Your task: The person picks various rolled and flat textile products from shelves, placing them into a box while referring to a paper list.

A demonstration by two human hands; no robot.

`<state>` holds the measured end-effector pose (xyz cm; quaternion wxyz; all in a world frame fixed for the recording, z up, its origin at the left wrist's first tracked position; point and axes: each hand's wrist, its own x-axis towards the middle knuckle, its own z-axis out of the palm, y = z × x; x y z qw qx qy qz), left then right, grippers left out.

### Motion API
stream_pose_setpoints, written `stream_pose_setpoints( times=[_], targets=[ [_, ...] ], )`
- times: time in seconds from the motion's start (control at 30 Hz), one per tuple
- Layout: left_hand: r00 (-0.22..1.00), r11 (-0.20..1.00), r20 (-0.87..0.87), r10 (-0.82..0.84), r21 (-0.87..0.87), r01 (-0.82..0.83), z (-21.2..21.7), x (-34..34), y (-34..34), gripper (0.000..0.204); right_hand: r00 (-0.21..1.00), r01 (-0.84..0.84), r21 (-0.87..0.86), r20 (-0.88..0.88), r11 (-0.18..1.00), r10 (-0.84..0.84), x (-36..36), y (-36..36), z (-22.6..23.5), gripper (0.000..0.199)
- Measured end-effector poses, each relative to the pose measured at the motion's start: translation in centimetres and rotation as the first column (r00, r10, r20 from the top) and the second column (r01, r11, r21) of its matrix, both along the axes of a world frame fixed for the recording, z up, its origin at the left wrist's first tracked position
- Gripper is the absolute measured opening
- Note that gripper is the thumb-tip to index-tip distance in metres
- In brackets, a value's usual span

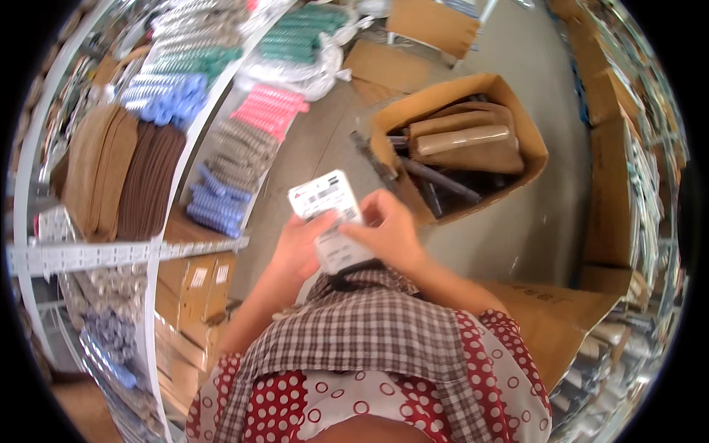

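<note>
In front of my apron I hold white printed cards (325,195), like labels or tags with a barcode, one part tilted up and another part (341,252) hanging lower. My left hand (298,245) grips their left side, thumb laid across the front. From the right, my right hand (390,230) closes on the same cards, its thumb pressed on their face. The hands are slightly blurred, and how many cards there are I cannot tell. Something black, partly hidden, lies just under them at the apron (351,275).
An open cardboard box (533,166) with brown folded goods stands on the floor ahead right. White shelves (199,133) on the left carry brown, blue, pink, grey and green bundles. Flattened cardboard (388,66) lies beyond. Cardboard and packed shelving (609,192) line the right side.
</note>
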<state>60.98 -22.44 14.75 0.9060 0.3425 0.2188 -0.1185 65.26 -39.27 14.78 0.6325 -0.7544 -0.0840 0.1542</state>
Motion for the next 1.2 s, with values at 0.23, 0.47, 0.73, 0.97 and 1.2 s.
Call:
stream_pose_setpoints(
  times=[0.23, 0.47, 0.73, 0.97, 1.2],
  targets=[
    [0.999, 0.999, 0.02, 0.042, 0.018, -0.042, 0.5, -2.4, 3.0, 0.033, 0.992, 0.066, 0.143, -0.115, 0.988, -0.05, -1.7, 3.4, -0.9, 0.023],
    [0.997, 0.996, 0.029, 0.078, 0.047, -0.079, 0.4, -4.7, 6.3, 0.035, 0.962, 0.072, 0.283, -0.274, 0.956, 0.009, -2.5, 4.8, 0.3, 0.019],
    [0.996, 0.993, 0.036, 0.077, -0.091, -0.073, 1.2, -5.8, 7.6, 0.03, 0.853, -0.06, 0.549, -0.406, 0.834, 0.328, -3.4, 6.7, 0.2, 0.071],
    [0.992, 0.986, 0.024, 0.121, -0.123, -0.117, 2.2, -6.4, 7.6, 0.032, 0.69, 0.08, 0.717, -0.541, 0.692, 0.481, -4.1, 6.4, -0.8, 0.039],
    [0.969, 0.971, -0.076, 0.236, -0.011, -0.238, 2.0, -7.6, 8.3, 0.029, 0.733, -0.076, 0.564, -0.527, 0.822, 0.43, -4.4, 7.9, -1.2, 0.036]
  ],
)
